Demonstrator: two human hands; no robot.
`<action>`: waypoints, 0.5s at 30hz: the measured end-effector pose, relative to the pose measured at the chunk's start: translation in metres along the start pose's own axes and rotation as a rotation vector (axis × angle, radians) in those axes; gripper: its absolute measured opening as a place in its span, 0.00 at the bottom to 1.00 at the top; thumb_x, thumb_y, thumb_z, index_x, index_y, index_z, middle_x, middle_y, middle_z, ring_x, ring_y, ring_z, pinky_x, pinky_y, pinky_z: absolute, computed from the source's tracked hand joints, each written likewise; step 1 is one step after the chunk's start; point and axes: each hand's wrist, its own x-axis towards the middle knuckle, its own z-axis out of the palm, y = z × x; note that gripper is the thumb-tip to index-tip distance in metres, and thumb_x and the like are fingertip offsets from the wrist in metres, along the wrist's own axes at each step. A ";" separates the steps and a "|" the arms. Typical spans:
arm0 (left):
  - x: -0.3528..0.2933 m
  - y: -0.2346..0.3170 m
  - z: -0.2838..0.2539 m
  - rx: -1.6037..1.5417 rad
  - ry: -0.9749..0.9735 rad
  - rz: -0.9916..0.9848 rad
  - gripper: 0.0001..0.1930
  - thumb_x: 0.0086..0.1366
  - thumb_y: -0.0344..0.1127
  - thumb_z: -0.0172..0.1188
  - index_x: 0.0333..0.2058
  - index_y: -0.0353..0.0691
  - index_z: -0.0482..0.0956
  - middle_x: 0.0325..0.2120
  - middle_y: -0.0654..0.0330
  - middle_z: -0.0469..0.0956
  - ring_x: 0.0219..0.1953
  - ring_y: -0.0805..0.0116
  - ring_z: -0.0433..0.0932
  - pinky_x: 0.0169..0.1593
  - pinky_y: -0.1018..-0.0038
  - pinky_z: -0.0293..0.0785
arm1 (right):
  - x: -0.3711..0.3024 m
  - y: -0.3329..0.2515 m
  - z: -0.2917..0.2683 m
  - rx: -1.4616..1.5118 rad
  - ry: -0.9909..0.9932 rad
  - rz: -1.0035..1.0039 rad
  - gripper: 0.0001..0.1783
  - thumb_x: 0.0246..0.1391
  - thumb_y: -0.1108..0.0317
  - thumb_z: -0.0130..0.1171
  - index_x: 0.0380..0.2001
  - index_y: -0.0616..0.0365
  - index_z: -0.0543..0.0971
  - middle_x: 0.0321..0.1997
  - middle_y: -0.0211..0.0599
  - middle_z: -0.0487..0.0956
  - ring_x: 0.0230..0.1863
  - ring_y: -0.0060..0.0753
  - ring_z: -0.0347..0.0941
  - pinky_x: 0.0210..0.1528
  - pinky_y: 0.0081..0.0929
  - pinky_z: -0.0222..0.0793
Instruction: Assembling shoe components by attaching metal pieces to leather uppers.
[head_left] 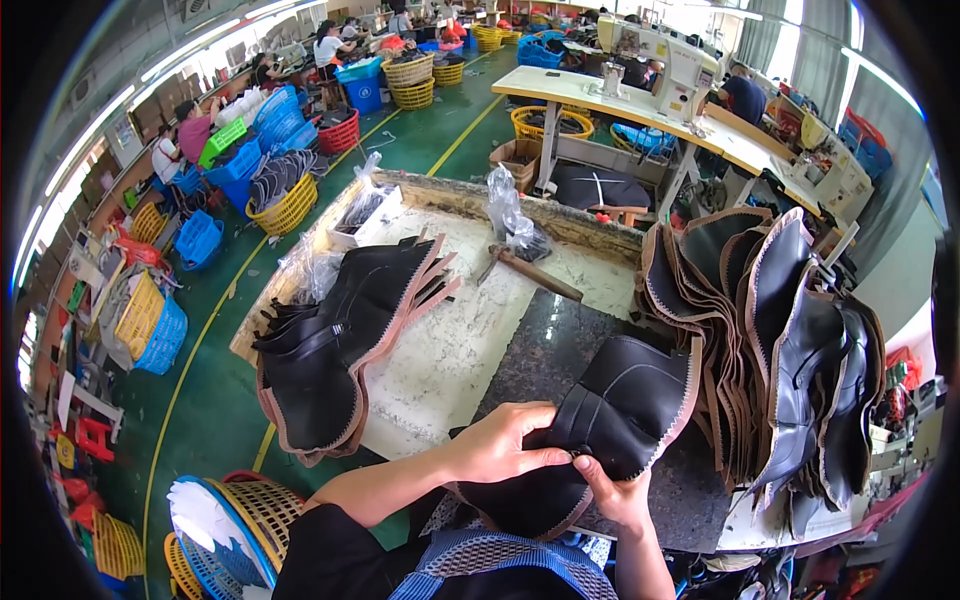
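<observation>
Above a dark speckled stone slab [545,340] I hold a black leather boot upper [625,385] with a pale zigzag-cut edge. My left hand [505,442] is closed on its left side, fingers partly hidden by the leather. My right hand [618,492] pinches the lower edge, thumb on top and fingers underneath out of sight. The two thumbs nearly meet there; whether they hold something small between them is too small to tell. Under the held upper lies another black upper [535,500], partly covered by my hands.
A pile of finished-looking uppers [335,330] lies left on the white worktable [440,350]; a taller stack [770,340] stands right. A hammer [535,272] and plastic bags [515,215] lie at the back. Baskets [235,520] stand lower left; a sewing machine [670,65] stands beyond.
</observation>
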 end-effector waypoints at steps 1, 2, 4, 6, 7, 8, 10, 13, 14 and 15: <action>0.000 0.000 0.001 -0.006 0.024 0.024 0.18 0.61 0.33 0.68 0.47 0.31 0.77 0.40 0.48 0.81 0.44 0.52 0.81 0.50 0.64 0.75 | 0.001 -0.002 0.001 0.006 -0.019 -0.003 0.21 0.56 0.74 0.67 0.53 0.65 0.78 0.50 0.40 0.81 0.50 0.34 0.77 0.56 0.30 0.71; -0.001 -0.001 0.002 -0.012 0.047 0.046 0.17 0.61 0.33 0.68 0.45 0.31 0.77 0.38 0.48 0.80 0.42 0.52 0.81 0.48 0.64 0.75 | 0.001 -0.003 0.002 0.012 -0.039 -0.005 0.20 0.57 0.74 0.66 0.53 0.65 0.77 0.50 0.40 0.81 0.50 0.34 0.77 0.56 0.30 0.71; -0.003 -0.005 0.007 0.044 0.101 0.045 0.16 0.61 0.35 0.69 0.41 0.31 0.77 0.35 0.49 0.79 0.38 0.52 0.80 0.44 0.63 0.74 | 0.000 -0.003 0.007 0.024 -0.028 -0.020 0.20 0.58 0.74 0.65 0.53 0.65 0.77 0.49 0.39 0.81 0.50 0.33 0.76 0.55 0.29 0.71; -0.004 -0.005 0.007 0.100 0.153 0.045 0.15 0.61 0.36 0.69 0.37 0.31 0.76 0.31 0.49 0.78 0.34 0.52 0.79 0.39 0.63 0.74 | -0.002 0.002 0.012 0.013 0.075 -0.003 0.18 0.59 0.74 0.64 0.52 0.66 0.76 0.49 0.39 0.81 0.49 0.32 0.76 0.55 0.29 0.71; -0.005 -0.003 0.006 0.199 0.177 0.010 0.16 0.61 0.38 0.70 0.34 0.31 0.75 0.28 0.50 0.76 0.30 0.52 0.78 0.36 0.63 0.73 | -0.004 0.003 0.014 0.051 0.113 0.025 0.17 0.60 0.75 0.63 0.51 0.66 0.77 0.48 0.38 0.81 0.49 0.31 0.76 0.54 0.28 0.71; -0.005 -0.002 0.005 0.298 0.201 -0.025 0.18 0.60 0.40 0.70 0.31 0.30 0.73 0.25 0.50 0.73 0.27 0.53 0.76 0.32 0.63 0.71 | -0.006 0.005 0.016 0.048 0.138 0.016 0.16 0.60 0.74 0.63 0.51 0.66 0.77 0.48 0.38 0.81 0.48 0.31 0.76 0.54 0.27 0.71; -0.007 -0.004 0.007 0.286 0.197 -0.061 0.18 0.60 0.41 0.70 0.31 0.30 0.74 0.25 0.50 0.74 0.26 0.53 0.76 0.31 0.64 0.71 | -0.008 0.009 0.022 0.058 0.196 0.009 0.16 0.60 0.74 0.63 0.51 0.66 0.77 0.48 0.38 0.81 0.48 0.30 0.76 0.54 0.27 0.71; -0.009 -0.009 0.012 0.214 0.223 -0.117 0.18 0.60 0.42 0.70 0.31 0.30 0.76 0.27 0.49 0.76 0.27 0.53 0.78 0.31 0.65 0.72 | -0.010 0.011 0.025 0.051 0.224 -0.016 0.17 0.60 0.74 0.63 0.51 0.66 0.77 0.49 0.38 0.80 0.49 0.30 0.76 0.54 0.27 0.71; -0.009 -0.010 0.014 0.154 0.254 -0.137 0.17 0.61 0.42 0.70 0.32 0.30 0.78 0.28 0.49 0.78 0.28 0.52 0.79 0.32 0.65 0.72 | -0.010 0.012 0.025 0.050 0.224 -0.017 0.17 0.60 0.74 0.63 0.51 0.66 0.77 0.49 0.38 0.80 0.49 0.30 0.76 0.54 0.27 0.71; -0.009 -0.009 0.015 0.154 0.253 -0.135 0.17 0.61 0.42 0.70 0.32 0.30 0.78 0.28 0.49 0.78 0.28 0.52 0.79 0.32 0.65 0.72 | -0.011 0.013 0.025 0.063 0.232 -0.004 0.17 0.60 0.74 0.63 0.52 0.65 0.76 0.49 0.37 0.80 0.49 0.30 0.76 0.55 0.27 0.70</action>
